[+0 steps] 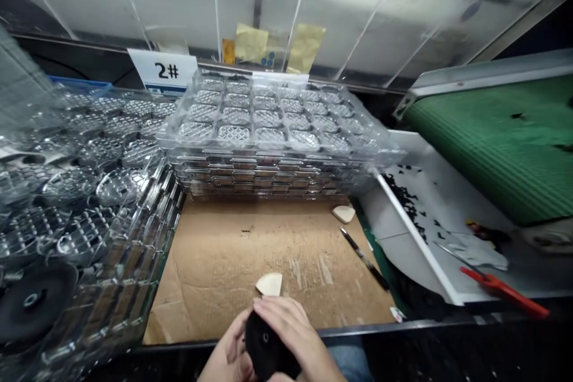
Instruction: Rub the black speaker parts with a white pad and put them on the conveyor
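A round black part [268, 351] with a small ring at its centre is held between my two hands at the bottom edge of the view. My left hand [230, 349] grips its left side, and the fingers of my right hand [293, 328] lie closed over its top and right side. Just beyond my fingertips, a cream wedge-shaped piece [270, 284] rests on the cardboard sheet [215, 274]. Another cream wedge [344, 213] lies near the cardboard's far right corner. A slim black tool [363, 256] lies slanted along the right side.
Stacked clear plastic trays [268, 161] stand behind the cardboard. More clear trays [102, 191] are at left, one holding a black disc [36, 304]. At right are a white bin [416, 239] with black scraps, a red-handled tool [505, 292] and a green belt [501, 137].
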The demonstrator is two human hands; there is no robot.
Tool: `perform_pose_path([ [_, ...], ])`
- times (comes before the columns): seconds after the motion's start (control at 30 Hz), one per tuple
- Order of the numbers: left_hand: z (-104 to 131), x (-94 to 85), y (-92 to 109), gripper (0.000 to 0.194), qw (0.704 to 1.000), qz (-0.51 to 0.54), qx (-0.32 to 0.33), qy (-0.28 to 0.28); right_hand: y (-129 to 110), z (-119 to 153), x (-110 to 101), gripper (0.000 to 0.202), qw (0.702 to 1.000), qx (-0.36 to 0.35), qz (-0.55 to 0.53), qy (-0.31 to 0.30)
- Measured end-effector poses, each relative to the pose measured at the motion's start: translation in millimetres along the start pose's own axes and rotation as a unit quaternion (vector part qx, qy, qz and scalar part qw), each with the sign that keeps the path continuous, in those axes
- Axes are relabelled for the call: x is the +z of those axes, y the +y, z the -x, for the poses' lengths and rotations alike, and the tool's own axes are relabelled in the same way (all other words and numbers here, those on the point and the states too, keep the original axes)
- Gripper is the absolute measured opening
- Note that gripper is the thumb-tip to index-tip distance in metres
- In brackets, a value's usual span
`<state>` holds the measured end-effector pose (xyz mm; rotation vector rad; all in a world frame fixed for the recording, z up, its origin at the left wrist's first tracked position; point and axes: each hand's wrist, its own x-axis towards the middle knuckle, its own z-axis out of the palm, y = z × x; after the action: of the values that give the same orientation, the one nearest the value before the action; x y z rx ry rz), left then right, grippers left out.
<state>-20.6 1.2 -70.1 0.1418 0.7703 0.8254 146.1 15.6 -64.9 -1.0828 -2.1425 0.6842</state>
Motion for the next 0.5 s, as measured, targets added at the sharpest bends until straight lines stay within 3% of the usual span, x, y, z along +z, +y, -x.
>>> perform_pose_path([
  [0.1, 5, 7.4, 18, 0.063, 0.997, 0.066, -0.017, 0.024, 3, -12, -10, 0.059, 0.997, 0.053, 0.044, -0.038],
  [0.2, 6, 16.5, 37, 0.058, 0.992, 0.113, 0.031, 0.057, 13, -16, -17, 0.036, 0.982, 0.149, 0.109, -0.029],
  [0.33, -1, 19.7, 52, 0.052, 0.984, 0.127, 0.093, 0.086, 30, -9, -3, 0.039, 0.986, 0.106, 0.121, -0.048],
  [0.5, -8, 22.0, 55, 0.049, 0.98, 0.133, 0.114, 0.096, 46, -19, 10, 0.032, 0.989, 0.118, 0.085, 0.001],
])
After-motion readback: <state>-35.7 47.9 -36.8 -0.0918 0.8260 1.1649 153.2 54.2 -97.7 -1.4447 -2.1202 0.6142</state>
